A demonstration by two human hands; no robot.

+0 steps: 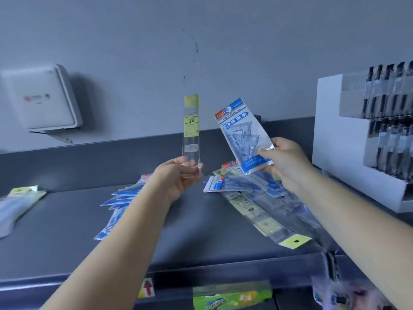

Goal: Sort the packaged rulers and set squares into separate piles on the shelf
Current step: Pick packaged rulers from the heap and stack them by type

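Left hand (178,175) pinching an upright ruler (191,133), right hand (283,162) gripping a set-square pack (243,135), above the shelf (67,220).

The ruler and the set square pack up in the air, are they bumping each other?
Apart. The head view shows bare wall between the ruler in the left hand and the set square pack in the right hand.

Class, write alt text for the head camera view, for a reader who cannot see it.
A person holds a packaged ruler upright in the left hand and a blue set square pack in the right hand, above a dark shelf. Blue packs lie to the left, and a mixed heap to the right.
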